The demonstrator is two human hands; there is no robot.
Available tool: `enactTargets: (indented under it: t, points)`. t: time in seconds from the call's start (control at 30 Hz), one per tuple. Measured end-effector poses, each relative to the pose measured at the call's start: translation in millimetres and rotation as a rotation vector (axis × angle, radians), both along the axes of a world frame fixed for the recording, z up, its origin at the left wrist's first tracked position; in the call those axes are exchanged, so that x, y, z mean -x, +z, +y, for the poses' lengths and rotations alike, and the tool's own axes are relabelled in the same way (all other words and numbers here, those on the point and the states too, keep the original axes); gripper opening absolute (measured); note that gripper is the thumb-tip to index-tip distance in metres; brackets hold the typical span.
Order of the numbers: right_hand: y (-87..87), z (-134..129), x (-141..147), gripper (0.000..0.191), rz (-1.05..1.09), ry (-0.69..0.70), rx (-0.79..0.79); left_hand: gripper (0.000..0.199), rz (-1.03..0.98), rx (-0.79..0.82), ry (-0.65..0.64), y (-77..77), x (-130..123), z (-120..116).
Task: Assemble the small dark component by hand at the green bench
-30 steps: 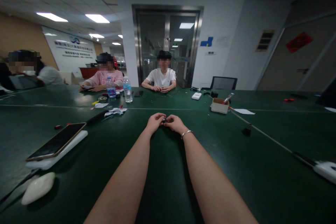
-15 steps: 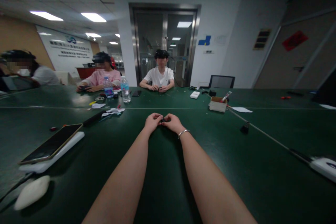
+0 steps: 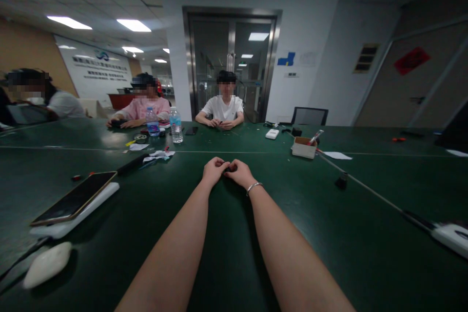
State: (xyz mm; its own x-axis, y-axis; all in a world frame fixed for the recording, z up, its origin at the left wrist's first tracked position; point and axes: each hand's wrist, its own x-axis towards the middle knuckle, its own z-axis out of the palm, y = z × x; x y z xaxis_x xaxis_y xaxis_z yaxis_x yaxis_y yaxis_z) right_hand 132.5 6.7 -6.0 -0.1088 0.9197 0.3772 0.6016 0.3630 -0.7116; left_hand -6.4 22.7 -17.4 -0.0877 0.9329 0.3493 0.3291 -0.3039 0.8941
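Observation:
Both my hands meet over the dark green table (image 3: 234, 234), near the middle of the view. My left hand (image 3: 213, 171) has its fingers pinched together, its fingertips against those of my right hand (image 3: 239, 174). Between the fingertips shows a small dark object (image 3: 227, 170), held by both hands and mostly covered by the fingers. What it is cannot be made out. A silver bangle (image 3: 253, 187) circles my right wrist.
At left lie a phone (image 3: 75, 198) on a white box, and a white mouse (image 3: 48, 264). Farther off stand two bottles (image 3: 176, 126) and a small carton (image 3: 303, 148). A black clip (image 3: 341, 181) lies at right. Three people sit across the table.
The fingertips of my hands have closed in more around the small dark object, so less of it shows. The view has shifted slightly.

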Motion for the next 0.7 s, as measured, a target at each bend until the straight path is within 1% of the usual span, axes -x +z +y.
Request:
enactTargets:
  t: [0.17, 0.3, 0.5, 0.6, 0.7]
  points:
    - [-1.0, 0.7, 0.4, 0.024, 0.003, 0.017, 0.009, 0.035, -0.003, 0.025, 0.047, -0.1, 0.8, 0.4]
    - [-2.3, 1.9, 1.4, 0.023, -0.015, 0.030, -0.016, 0.034, -0.066, 0.027, 0.068, -1.2, 2.2, 2.0]
    - [-4.9, 3.6, 1.1, 0.020, -0.021, 0.042, -0.060, 0.028, -0.032, 0.026, -0.011, 1.0, 3.5, 0.8]
    - [-5.8, 4.0, 0.2, 0.020, -0.019, 0.028, -0.060, 0.028, -0.099, 0.050, -0.038, 1.1, 3.1, 1.7]
    - [-5.8, 4.2, -0.7, 0.020, -0.024, 0.009, -0.056, 0.026, -0.197, 0.089, -0.106, 0.6, 2.2, 2.8]
